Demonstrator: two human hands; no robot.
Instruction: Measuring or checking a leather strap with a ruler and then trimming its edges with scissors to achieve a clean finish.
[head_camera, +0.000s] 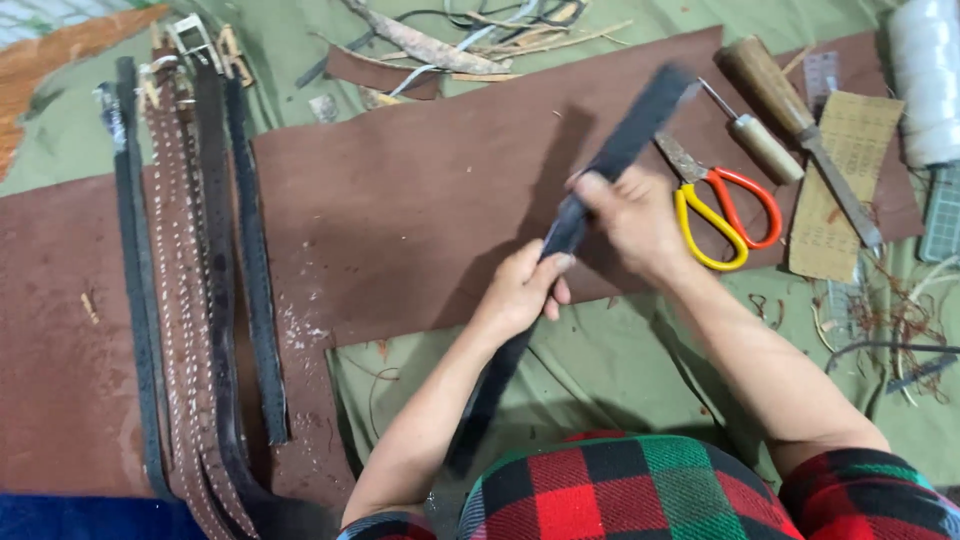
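Observation:
A long dark leather strap (632, 130) runs diagonally from my lap up over the brown leather sheet (400, 200). My left hand (522, 290) grips the strap near its middle. Just above it, my right hand (628, 215) closes on the same strap, thumb on the edge. The strap's lower end disappears beside my red, green and black checked sleeve. The far end of the strap is blurred.
Several finished belts (200, 280), dark and brown with white stitching, lie side by side at left. Scissors with red and yellow handles (725, 210), a wooden-handled awl (760, 145), a chisel (800, 120), a white thread spool (925, 80) and scraps sit at right on green cloth.

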